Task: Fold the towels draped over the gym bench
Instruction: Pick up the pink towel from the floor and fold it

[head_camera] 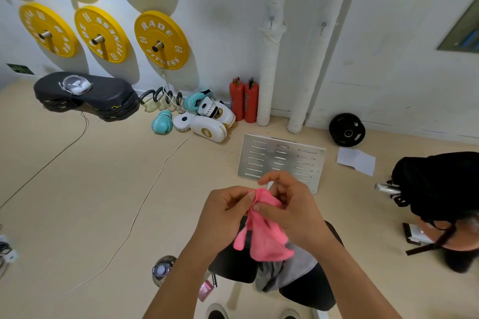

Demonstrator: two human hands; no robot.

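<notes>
Both hands are raised together above the bench, pinching the top edge of one cloth; left hand (223,211) is closed with thumb and fingers nipped on the left part of that edge; right hand (287,204) is pinched just beside it, index finger laid across the front of the fabric, remaining fingers curled above; the two grips are nearly touching, so the top edge is gathered into a bunch rather than stretched out. Pink towel (261,235) is hung straight down from the pinch, long axis roughly vertical, lower hem loose and uneven just above the seat; neither hand is clearly nearer, since both are on the same edge. Next move is judged to turn on this: the hands would need to be drawn apart, left to the left and right to the right, along the top edge to find the corners before any fold can be made. Grey towel (287,270) is seen draped directly below the pink one, crumpled over the black gym bench (233,267), untouched and waiting. Further out, a slotted metal plate (281,160) lies on the floor beyond the hands, well apart from the bench.
</notes>
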